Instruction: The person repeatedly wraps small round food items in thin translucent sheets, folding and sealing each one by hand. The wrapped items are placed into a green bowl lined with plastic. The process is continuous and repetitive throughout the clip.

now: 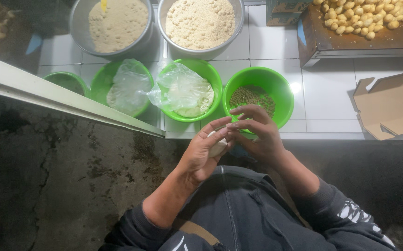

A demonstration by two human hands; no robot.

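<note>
While both hands (231, 139) pinch dough (218, 148), green bowls (257, 95) w/ fillings sit just ahead.

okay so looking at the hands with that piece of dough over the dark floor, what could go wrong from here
The pale dough piece sits cupped in the left hand with the right hand pinching over it, past the tiled edge, so it might drop onto the dirty floor. A forward reach may nudge the green bowl of small round fillings, close to that edge.

2 hands (231, 139) pinching white dough lump (218, 147) (partly hidden), green bowls (257, 79) beyond
</note>
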